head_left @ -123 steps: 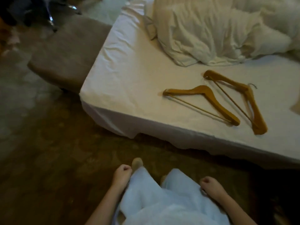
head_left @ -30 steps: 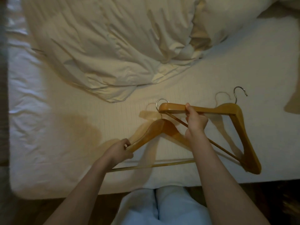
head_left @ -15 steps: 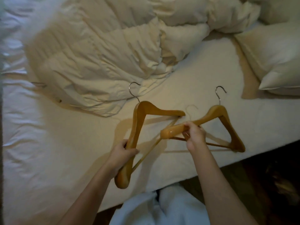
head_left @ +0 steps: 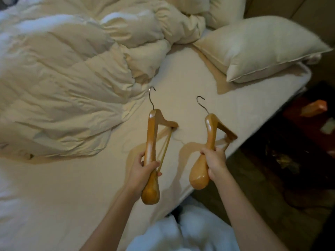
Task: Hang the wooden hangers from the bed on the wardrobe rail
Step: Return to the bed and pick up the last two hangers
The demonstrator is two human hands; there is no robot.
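Observation:
Two wooden hangers with metal hooks are held up over the bed [head_left: 190, 84]. My left hand [head_left: 143, 169] grips the left hanger [head_left: 152, 142] around its near arm, hook pointing away from me. My right hand [head_left: 215, 163] grips the right hanger [head_left: 210, 134] the same way, its rounded end sticking out below my fist. Both hangers stand nearly on end; their far arm tips look close to the sheet, contact unclear. The wardrobe rail is not in view.
A crumpled cream duvet [head_left: 68, 69] covers the left and back of the bed. A pillow [head_left: 261, 49] lies at the back right. The bed's edge runs diagonally at the right, with dark floor [head_left: 272, 178] beyond it and an orange object [head_left: 314, 109] there.
Both hangers, lying flat on the sheet four seconds ago, have been picked up, one per hand, and turned on end. The view has swung right, showing the pillow and floor.

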